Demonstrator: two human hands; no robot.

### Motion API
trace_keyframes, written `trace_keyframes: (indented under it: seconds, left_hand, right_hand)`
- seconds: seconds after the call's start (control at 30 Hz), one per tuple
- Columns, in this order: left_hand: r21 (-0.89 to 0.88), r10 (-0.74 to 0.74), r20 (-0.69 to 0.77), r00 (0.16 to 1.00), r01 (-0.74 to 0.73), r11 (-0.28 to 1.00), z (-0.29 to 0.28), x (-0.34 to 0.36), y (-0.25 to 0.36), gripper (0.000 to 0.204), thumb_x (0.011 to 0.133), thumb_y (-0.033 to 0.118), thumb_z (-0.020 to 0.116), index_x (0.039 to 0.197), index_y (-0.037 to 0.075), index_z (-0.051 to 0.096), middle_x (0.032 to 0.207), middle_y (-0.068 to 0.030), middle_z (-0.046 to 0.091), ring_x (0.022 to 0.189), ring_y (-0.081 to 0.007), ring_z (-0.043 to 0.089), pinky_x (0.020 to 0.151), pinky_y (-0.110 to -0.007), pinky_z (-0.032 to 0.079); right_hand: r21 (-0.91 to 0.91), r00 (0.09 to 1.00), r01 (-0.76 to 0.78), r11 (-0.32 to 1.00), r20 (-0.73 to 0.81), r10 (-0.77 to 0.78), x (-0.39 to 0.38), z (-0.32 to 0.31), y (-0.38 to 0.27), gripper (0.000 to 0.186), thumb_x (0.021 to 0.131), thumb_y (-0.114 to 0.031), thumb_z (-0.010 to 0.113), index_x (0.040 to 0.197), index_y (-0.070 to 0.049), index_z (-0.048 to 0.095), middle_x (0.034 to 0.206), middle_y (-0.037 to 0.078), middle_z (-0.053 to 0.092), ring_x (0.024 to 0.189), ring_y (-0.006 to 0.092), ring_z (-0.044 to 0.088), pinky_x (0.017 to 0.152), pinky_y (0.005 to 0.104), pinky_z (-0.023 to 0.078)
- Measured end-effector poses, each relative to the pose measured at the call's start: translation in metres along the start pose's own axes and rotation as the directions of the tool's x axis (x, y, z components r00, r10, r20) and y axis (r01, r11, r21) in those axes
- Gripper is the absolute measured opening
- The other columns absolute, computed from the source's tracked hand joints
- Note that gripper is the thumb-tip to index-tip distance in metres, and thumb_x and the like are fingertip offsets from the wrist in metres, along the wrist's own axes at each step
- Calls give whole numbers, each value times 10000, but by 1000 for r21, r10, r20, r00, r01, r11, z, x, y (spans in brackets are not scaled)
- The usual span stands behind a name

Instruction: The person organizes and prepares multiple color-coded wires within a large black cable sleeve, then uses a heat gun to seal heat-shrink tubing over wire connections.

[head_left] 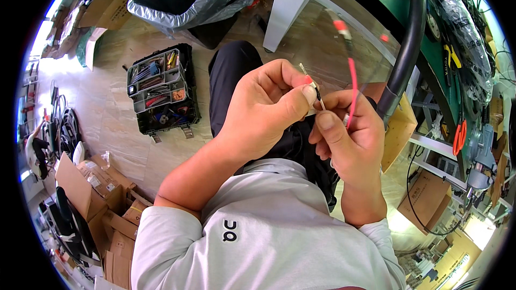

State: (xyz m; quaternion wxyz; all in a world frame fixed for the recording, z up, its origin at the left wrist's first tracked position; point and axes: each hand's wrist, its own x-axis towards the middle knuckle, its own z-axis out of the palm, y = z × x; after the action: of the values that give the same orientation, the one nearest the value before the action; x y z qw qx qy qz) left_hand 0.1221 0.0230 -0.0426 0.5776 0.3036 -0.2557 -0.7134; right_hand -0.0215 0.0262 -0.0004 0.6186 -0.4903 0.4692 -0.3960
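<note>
Left hand (269, 104): one, thumb and forefinger pinching one thin black-and-white wire (317, 94) above the lap.
Right hand (352, 134): one, curled around one slender red wire (353, 83) rising toward 12 o'clock.
Blurred red ends (339, 26): two, at 12 and 1 o'clock from it.
Open black plastic toolbox (189, 72): one, 9 o'clock.
Red-handled scissors (459, 138): one pair, past 3.

The left hand (269, 104) pinches a wire (318, 94); beside that grip, the right hand (349, 139) holds a red cable (353, 80). Farther left sits a toolbox (192, 83).
</note>
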Motion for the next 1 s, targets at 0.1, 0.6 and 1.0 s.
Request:
trace_keyframes:
  seconds: [0.1,0.6,1.0]
  left_hand:
    - [-24,-35,-13,999,35,999,7,-3,5,83,830,46,578,806,48,499,768,-38,558,632,-85,519,595,-216,433]
    - [-59,-118,-65,991,114,992,15,-2,-6,31,822,27,511,826,57,502,790,-24,545,633,-95,515,587,-229,429]
    - [-104,-66,24,998,68,992,8,-1,-16,117,858,94,589,908,2,537,835,-40,586,718,-79,530,657,-227,448]
  right_hand:
    - [-103,1000,-5,995,30,9,2,-5,2,158,875,-147,602,877,4,555,690,29,603,517,37,512,434,169,394]
    - [186,994,-92,978,72,80,0,-12,14,247,920,-229,535,853,9,534,555,47,553,386,46,420,353,182,320]
    - [188,993,-98,977,77,84,2,-16,11,273,936,-239,501,828,10,535,525,43,535,376,59,428,349,189,319]
